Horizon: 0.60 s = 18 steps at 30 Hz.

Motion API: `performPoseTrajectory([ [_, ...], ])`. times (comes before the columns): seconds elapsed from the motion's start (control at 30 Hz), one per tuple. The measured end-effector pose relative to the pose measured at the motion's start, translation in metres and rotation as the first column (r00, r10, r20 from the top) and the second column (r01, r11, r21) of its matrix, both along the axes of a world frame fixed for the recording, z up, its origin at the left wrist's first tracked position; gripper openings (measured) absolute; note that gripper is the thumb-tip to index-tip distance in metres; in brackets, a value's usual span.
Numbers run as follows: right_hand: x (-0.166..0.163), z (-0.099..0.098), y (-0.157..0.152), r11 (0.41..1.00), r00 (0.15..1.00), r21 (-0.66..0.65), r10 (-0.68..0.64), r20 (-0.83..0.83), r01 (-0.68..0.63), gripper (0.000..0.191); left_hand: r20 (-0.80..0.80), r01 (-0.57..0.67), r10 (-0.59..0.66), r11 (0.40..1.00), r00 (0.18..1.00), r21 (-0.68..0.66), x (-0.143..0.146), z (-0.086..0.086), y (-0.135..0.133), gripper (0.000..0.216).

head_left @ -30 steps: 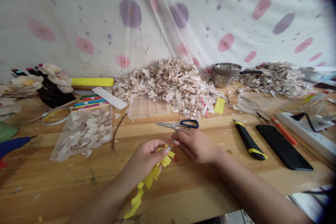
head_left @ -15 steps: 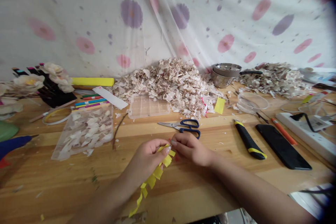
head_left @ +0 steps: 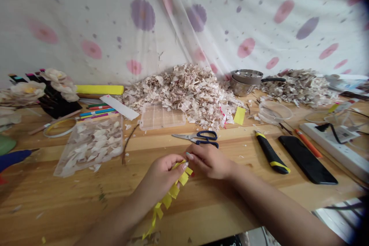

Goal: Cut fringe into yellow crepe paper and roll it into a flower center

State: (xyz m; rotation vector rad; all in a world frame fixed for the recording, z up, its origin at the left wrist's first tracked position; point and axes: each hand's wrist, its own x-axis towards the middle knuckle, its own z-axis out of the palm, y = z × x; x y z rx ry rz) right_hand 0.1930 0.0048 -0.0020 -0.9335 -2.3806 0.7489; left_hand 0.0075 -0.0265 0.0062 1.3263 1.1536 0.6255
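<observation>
From my remote seat I see, toward six o'clock, the left hand (head_left: 165, 171) pinching a yellow strip (head_left: 174, 191), its tabs already cut but its tail loose, the right hand's (head_left: 211, 161) fingertips together beside it, any hold hidden.

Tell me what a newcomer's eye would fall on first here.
Probably the big heap of pale flakes at the back middle of the table, in front of the flowered sheet. Next, likely, the bright yellow fringed strip pinched in the left hand, trailing toward the table's near edge. Then the blue-handled scissors, lying just beyond the right hand.
</observation>
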Motion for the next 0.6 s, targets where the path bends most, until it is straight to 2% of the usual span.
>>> performPoseTrajectory([
  [0.03, 0.002, 0.0, 0.0, 0.997, 0.998, 0.058, 0.052, 0.019, -0.053, 0.021, 0.079, -0.004, 0.01, 0.996, 0.997, -0.084, 0.0, 0.001, 0.002, 0.032],
  [0.1, 0.004, 0.0, 0.0, 0.984, 0.993, 0.139, 0.104, 0.046, -0.11, 0.022, 0.156, -0.017, 0.043, 0.986, 0.987, -0.168, 0.001, 0.003, 0.004, 0.036],
  [0.17, 0.004, -0.001, -0.001, 0.976, 0.993, 0.189, 0.098, 0.072, -0.11, 0.023, 0.182, -0.029, 0.064, 0.982, 0.981, -0.188, 0.001, 0.003, 0.004, 0.038],
  [0.23, 0.001, -0.002, -0.002, 0.983, 0.996, 0.173, 0.052, 0.07, -0.063, 0.023, 0.186, -0.03, 0.064, 0.983, 0.98, -0.183, 0.001, 0.002, 0.003, 0.038],
  [0.4, -0.006, -0.008, -0.004, 0.994, 0.997, 0.082, -0.076, -0.016, 0.077, 0.02, 0.175, -0.038, 0.052, 0.996, 0.983, -0.084, 0.002, -0.002, 0.0, 0.034],
  [0.6, -0.006, -0.005, -0.007, 0.974, 0.995, 0.204, -0.094, -0.043, 0.101, 0.017, 0.025, -0.108, 0.106, 0.985, 0.994, 0.133, 0.001, -0.006, -0.002, 0.029],
])
